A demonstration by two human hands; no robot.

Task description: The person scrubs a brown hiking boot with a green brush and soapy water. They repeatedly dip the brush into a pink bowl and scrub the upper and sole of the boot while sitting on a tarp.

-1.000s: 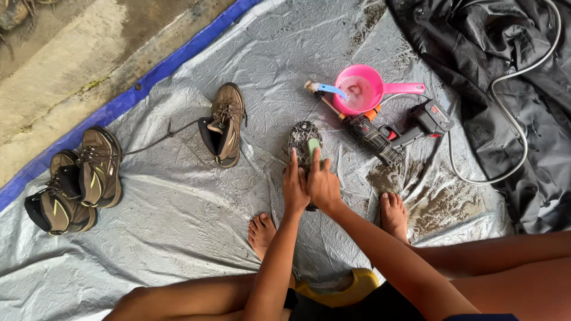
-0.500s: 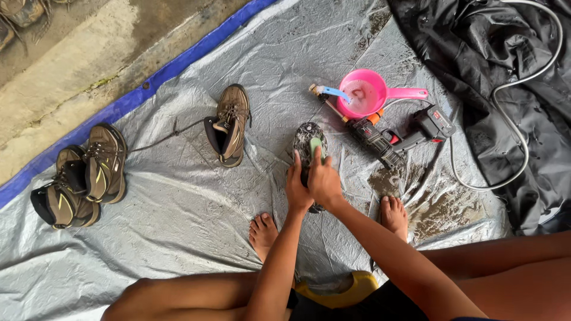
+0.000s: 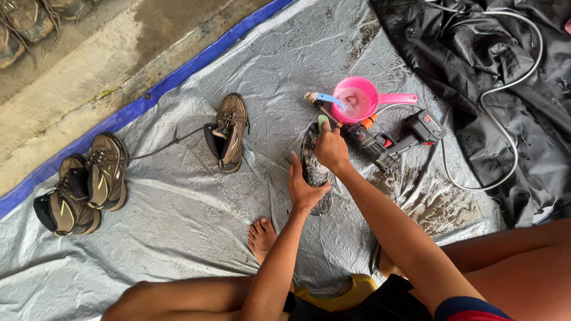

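Our right hand [image 3: 331,150] hides most of the green brush [image 3: 323,123] its fingers are clenched around, pressed to the toe end of the muddy boot [image 3: 313,169] lying sole-up on the grey tarp [image 3: 178,226], while our left hand [image 3: 302,187] grips the boot's side near the heel.

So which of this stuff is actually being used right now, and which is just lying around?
In use:
left hand, steadying the muddy boot
right hand, pressing a green brush on it

Lying about:
single brown boot
pair of boots
pink scoop
power tool
black sheet
grey tarp
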